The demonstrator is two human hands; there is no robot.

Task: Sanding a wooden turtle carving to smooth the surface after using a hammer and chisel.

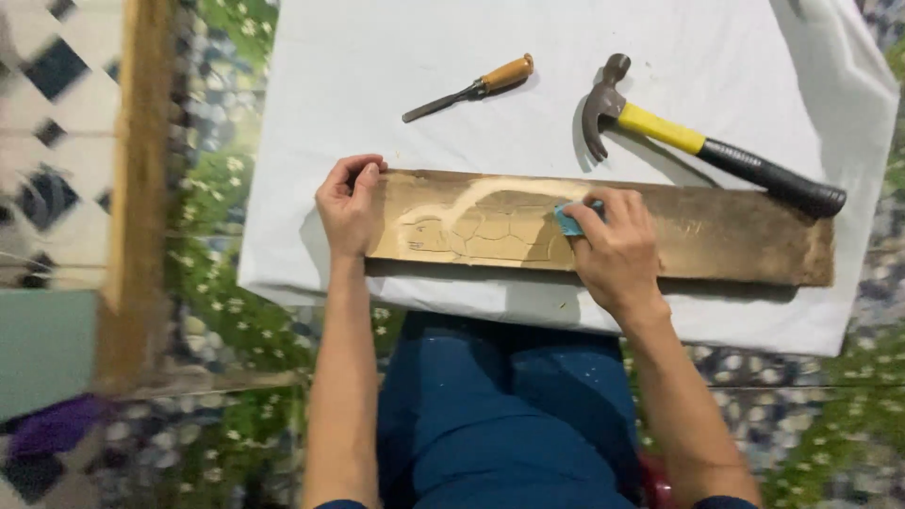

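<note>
**A:** While the head camera looks straight down, what's each hand doing on that plank?

**B:** So the left hand (349, 203) sits at the left end of the wooden plank (603, 231), fingers (363, 174) curled over the end and top edge, clamped onto it. The right hand (617, 250) is pressed down on the middle, fingers closed around a small blue pad (568, 221), only a corner of it peeking out. The pad sits right at the edge of a pale carved outline (471, 226) in the wood.

**A:** And where's the plank itself?

**B:** Lying flat across the near side of the bench, on a white cloth (377, 75). Behind it, apart from both hands, a chisel (471, 88) with a wooden handle, and a claw hammer (698, 141) whose black grip end reaches the plank's far edge.
</note>
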